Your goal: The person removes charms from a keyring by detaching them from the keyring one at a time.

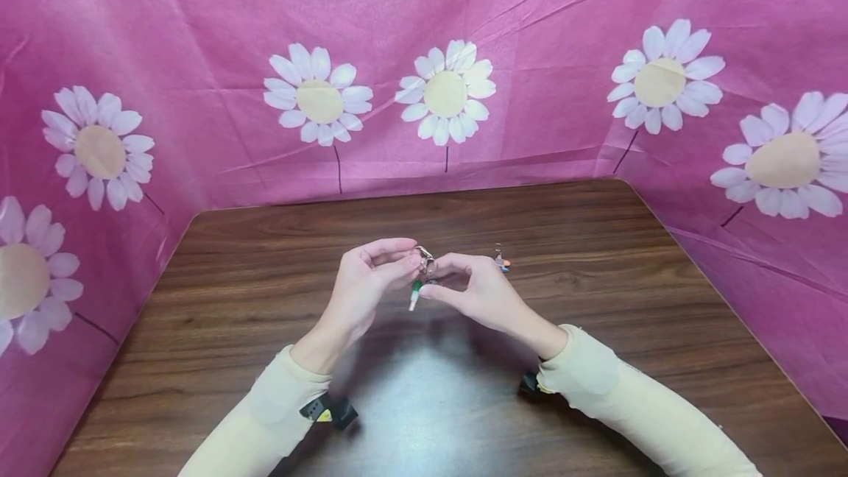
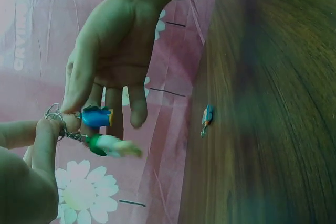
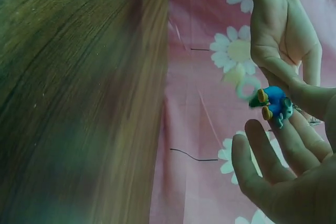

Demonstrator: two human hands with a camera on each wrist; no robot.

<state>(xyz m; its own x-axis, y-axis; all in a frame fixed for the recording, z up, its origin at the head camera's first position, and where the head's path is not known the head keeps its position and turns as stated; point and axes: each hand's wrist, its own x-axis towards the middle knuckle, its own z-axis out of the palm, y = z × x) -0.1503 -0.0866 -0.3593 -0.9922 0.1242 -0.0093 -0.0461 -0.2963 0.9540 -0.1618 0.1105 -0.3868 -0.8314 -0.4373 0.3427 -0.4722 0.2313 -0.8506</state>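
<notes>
Now | both hands (image 1: 424, 282) raised over table (image 1: 596, 241) | fingertips pinching keyring (image 1: 425, 262)

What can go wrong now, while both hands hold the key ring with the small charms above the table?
1. The left hand and right hand pinch the key ring only with fingertips, so it may slip and fall onto the table.
2. The green charm and blue charm hang loose and may tangle.
3. The small charm behind the hands might be knocked away.
</notes>
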